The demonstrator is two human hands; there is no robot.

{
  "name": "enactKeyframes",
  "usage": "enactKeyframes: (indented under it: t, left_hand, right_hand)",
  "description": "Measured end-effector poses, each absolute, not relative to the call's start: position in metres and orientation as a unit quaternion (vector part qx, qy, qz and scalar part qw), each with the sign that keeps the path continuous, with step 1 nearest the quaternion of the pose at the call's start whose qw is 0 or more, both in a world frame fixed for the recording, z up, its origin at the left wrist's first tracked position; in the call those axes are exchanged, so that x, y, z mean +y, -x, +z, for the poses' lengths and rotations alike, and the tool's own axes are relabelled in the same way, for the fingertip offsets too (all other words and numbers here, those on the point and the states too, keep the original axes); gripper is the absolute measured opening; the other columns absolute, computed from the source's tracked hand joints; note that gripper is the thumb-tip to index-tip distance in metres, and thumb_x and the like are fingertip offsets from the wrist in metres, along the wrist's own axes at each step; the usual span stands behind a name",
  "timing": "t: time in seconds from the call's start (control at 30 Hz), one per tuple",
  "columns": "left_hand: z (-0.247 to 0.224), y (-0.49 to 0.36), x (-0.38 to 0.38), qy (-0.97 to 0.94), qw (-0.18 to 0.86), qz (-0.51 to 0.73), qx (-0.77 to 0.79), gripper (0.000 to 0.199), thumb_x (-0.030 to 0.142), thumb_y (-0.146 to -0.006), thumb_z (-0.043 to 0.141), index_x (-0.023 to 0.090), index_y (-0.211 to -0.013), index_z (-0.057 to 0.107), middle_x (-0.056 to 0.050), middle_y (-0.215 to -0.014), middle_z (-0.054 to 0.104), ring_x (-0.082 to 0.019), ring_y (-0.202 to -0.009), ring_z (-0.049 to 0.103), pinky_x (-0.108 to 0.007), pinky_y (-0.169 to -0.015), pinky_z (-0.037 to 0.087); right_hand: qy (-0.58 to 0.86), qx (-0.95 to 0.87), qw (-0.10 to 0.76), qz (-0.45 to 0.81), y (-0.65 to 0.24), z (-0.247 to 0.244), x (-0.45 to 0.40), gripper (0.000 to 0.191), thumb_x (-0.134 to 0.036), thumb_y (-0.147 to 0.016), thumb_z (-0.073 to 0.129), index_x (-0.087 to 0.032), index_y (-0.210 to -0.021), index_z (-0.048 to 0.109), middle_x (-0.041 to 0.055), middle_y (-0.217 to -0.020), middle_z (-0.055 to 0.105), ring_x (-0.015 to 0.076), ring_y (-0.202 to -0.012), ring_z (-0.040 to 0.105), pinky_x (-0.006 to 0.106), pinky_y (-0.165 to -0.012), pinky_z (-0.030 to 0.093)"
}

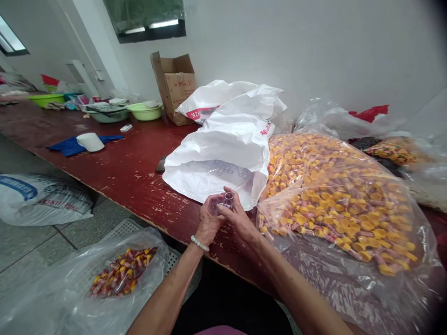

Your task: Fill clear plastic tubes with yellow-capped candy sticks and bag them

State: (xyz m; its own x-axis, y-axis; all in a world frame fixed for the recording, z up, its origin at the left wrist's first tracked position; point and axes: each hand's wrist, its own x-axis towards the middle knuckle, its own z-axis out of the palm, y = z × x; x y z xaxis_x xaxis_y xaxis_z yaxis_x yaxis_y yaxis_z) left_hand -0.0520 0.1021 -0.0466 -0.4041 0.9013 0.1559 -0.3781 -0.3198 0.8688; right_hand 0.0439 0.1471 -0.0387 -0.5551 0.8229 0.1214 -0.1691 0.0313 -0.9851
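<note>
My left hand (208,217), with a beaded bracelet at the wrist, is closed around a small clear plastic cylinder, mostly hidden by the fingers. My right hand (237,210) grips another clear plastic cylinder (228,199), its round open rim facing up. The two hands meet just above the table's front edge. Right in front of them lies a white woven sack (195,179), its mouth gaping towards me, with several clear round-rimmed pieces (223,168) inside. To the right, a big clear plastic bag (300,253) holds a heap of yellow-capped pieces (324,200).
The worn red table (139,186) runs off to the far left, bearing a cardboard box (179,88), basins (145,111), a blue cloth (66,146) and a white roll (91,142). Below left, an open plastic bag (70,279) holds red-and-yellow pieces (122,272). A full sack (42,200) lies on the floor.
</note>
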Motion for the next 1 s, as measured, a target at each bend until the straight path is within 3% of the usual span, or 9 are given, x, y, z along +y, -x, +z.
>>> enactKeyframes:
  t: [0.17, 0.47, 0.63, 0.77, 0.9, 1.0]
  left_hand:
    - [-0.047, 0.049, 0.096, -0.42, 0.321, 0.697, 0.484, 0.051, 0.016, -0.054, 0.078, 0.017, -0.1, 0.054, -0.008, -0.104, 0.063, -0.02, -0.093, 0.063, -0.032, -0.083, 0.05]
    - [-0.047, 0.042, 0.086, -0.474, 0.23, 0.664, 0.531, 0.047, 0.019, -0.056, 0.075, 0.017, -0.097, 0.052, -0.006, -0.096, 0.061, -0.018, -0.084, 0.064, -0.029, -0.075, 0.054]
    - [-0.057, 0.039, 0.087, -0.453, 0.266, 0.655, 0.543, 0.047, 0.02, -0.053, 0.076, 0.018, -0.095, 0.054, -0.005, -0.092, 0.063, -0.018, -0.079, 0.065, -0.03, -0.071, 0.054]
    - [-0.062, 0.034, 0.093, -0.425, 0.301, 0.672, 0.526, 0.051, 0.017, -0.05, 0.078, 0.018, -0.095, 0.054, -0.005, -0.094, 0.065, -0.018, -0.078, 0.066, -0.029, -0.071, 0.054]
    - [-0.054, 0.028, 0.094, -0.384, 0.372, 0.685, 0.496, 0.051, 0.015, -0.052, 0.079, 0.019, -0.095, 0.053, -0.003, -0.086, 0.067, -0.017, -0.074, 0.067, -0.029, -0.067, 0.056]
    - [-0.046, 0.03, 0.09, -0.375, 0.382, 0.69, 0.486, 0.054, 0.014, -0.051, 0.079, 0.02, -0.097, 0.052, -0.002, -0.082, 0.068, -0.018, -0.074, 0.067, -0.029, -0.064, 0.057]
  right_hand:
    - [0.237, -0.581, 0.416, 0.658, -0.049, -0.037, 0.13, 0.068, -0.041, -0.072, 0.067, -0.032, -0.133, 0.038, 0.0027, -0.128, 0.048, 0.0231, -0.12, 0.044, 0.043, -0.104, 0.033]
    - [0.219, -0.575, 0.39, 0.686, -0.07, -0.034, 0.112, 0.081, -0.039, -0.074, 0.067, -0.032, -0.142, 0.024, 0.0027, -0.134, 0.045, 0.0227, -0.125, 0.041, 0.043, -0.106, 0.03]
    - [0.258, -0.613, 0.371, 0.648, -0.083, -0.047, 0.106, 0.082, -0.042, -0.071, 0.07, -0.03, -0.141, 0.029, 0.0034, -0.143, 0.036, 0.0239, -0.133, 0.031, 0.043, -0.109, 0.026]
    - [0.281, -0.618, 0.369, 0.634, -0.084, -0.048, 0.106, 0.083, -0.048, -0.075, 0.064, -0.026, -0.144, 0.022, 0.0065, -0.148, 0.028, 0.0211, -0.135, 0.028, 0.04, -0.111, 0.023]
    - [0.298, -0.651, 0.363, 0.597, -0.091, -0.035, 0.097, 0.085, -0.047, -0.079, 0.061, -0.025, -0.146, 0.013, 0.0081, -0.147, 0.031, 0.0195, -0.133, 0.032, 0.039, -0.11, 0.027]
    - [0.328, -0.728, 0.383, 0.464, -0.124, -0.022, 0.088, 0.075, -0.039, -0.079, 0.062, -0.027, -0.142, 0.025, 0.0066, -0.147, 0.031, 0.021, -0.133, 0.032, 0.04, -0.107, 0.03]
